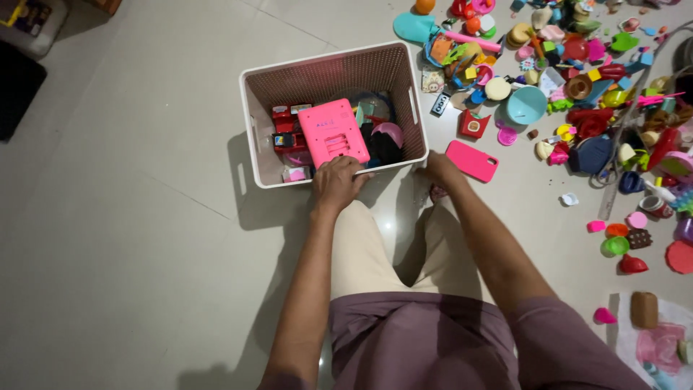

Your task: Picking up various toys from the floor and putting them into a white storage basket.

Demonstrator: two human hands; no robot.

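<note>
left hand point(338, 182): fingers gripping white basket point(254, 108) rim | right hand point(438, 170): at basket corner, fingers' state unclear | pink case point(472, 160) beside

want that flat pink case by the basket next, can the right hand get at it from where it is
Probably yes. The right hand rests at the basket's near right corner, and the flat pink case lies on the floor just beside it, with nothing lying on it or between them.

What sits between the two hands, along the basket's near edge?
Head view: only the white basket front rim corner and bare floor tile lie between left hand and right hand.
</note>
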